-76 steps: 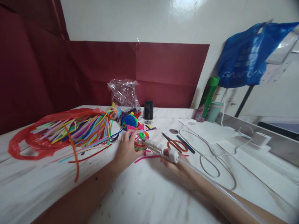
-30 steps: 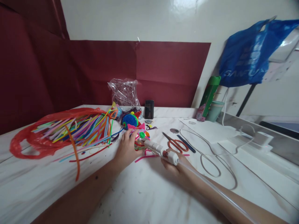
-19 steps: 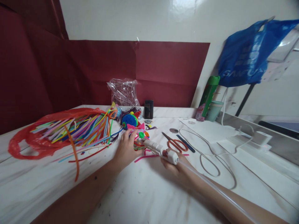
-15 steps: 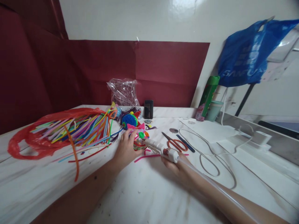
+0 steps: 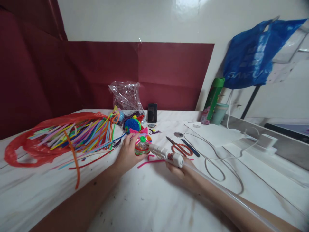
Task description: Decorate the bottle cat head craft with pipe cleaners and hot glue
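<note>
My left hand (image 5: 126,151) is wrapped round a small pink craft figure (image 5: 142,145) with a green button-like disc, an orange one and pink pointed pieces on top. My right hand (image 5: 177,167) grips a white hot glue gun (image 5: 166,154), with a clear glue stick (image 5: 224,190) trailing back along the forearm. The gun's nozzle points left, at the figure's right side; whether it touches cannot be made out. Below the nozzle lie pink pipe cleaners (image 5: 151,161). Behind the figure sits a blue yarn-wrapped ball (image 5: 132,124).
A red plastic bag (image 5: 31,158) of colourful pipe cleaners lies left. Orange-handled scissors (image 5: 182,149), a dark blue pen-like tool (image 5: 190,147) and a white cable (image 5: 212,154) lie right. Behind stand a black phone-like object (image 5: 152,112), a clear plastic bag (image 5: 125,95) and a green can (image 5: 214,98).
The whole view has shifted slightly. Both hands, the figure and the glue gun keep nearly the same positions relative to one another.
</note>
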A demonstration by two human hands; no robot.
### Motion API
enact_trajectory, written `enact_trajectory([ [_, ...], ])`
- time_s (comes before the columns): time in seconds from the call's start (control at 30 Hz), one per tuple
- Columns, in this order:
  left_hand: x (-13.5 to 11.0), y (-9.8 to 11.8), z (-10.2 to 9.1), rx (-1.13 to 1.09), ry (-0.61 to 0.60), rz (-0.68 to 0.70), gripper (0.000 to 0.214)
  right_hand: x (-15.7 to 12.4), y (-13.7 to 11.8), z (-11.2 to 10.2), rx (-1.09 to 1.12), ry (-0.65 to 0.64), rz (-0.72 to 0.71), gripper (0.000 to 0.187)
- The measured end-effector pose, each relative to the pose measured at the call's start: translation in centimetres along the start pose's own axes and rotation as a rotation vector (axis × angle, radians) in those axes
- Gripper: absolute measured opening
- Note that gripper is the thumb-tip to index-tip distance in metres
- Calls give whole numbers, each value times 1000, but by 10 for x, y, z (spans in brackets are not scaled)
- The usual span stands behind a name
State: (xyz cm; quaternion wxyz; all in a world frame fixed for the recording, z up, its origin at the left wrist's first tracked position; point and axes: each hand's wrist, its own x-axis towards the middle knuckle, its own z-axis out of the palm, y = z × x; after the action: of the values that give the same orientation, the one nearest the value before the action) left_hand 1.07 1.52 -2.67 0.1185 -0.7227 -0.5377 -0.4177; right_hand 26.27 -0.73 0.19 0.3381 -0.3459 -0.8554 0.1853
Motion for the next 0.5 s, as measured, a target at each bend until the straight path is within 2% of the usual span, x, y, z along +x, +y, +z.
enact_trajectory([
  [0.5,3,0,-3,-25,-25,-53,75,1,2,1,17,-4,-27,18],
])
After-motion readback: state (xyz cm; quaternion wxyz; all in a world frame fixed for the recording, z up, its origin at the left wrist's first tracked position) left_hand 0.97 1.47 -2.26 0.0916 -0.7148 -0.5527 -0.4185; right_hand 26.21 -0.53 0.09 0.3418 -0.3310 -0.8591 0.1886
